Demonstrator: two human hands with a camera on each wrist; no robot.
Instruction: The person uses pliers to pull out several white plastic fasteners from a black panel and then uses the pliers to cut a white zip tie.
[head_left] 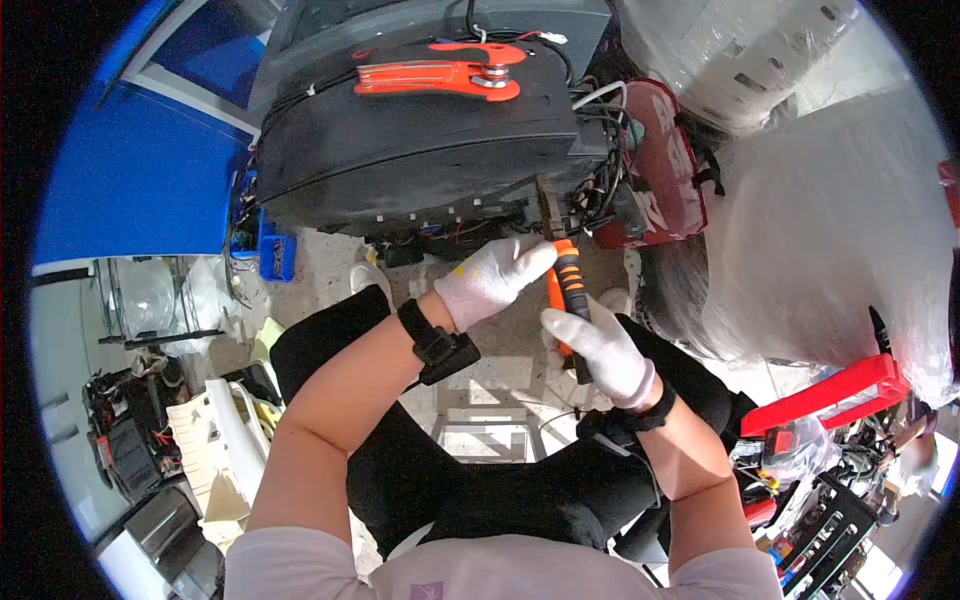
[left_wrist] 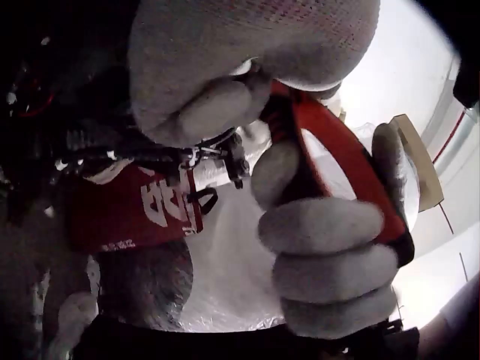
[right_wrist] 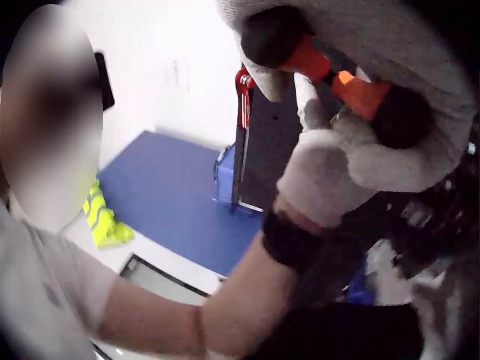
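Observation:
A pair of pliers with orange and black handles (head_left: 572,275) is held between both gloved hands over the floor, its dark metal head (head_left: 550,208) pointing toward the black machine. My right hand (head_left: 605,350) grips the handles, fingers wrapped round them in the left wrist view. Close to the pliers' head, my left hand (head_left: 497,275) pinches the upper end of the handles with thumb and curled fingers. From the right wrist, both black-tipped handles (right_wrist: 364,97) show spread apart inside the right hand. Left-hand fingers partly hide the pliers' head in the left wrist view.
An orange-red folding hex key set (head_left: 440,78) lies on the black machine casing (head_left: 420,140). Beside it hang cables and a red bag (head_left: 660,160). Plastic-wrapped goods (head_left: 820,230) stand to the right, with a red case (head_left: 825,395) nearer. A blue bin (head_left: 277,255) sits at left.

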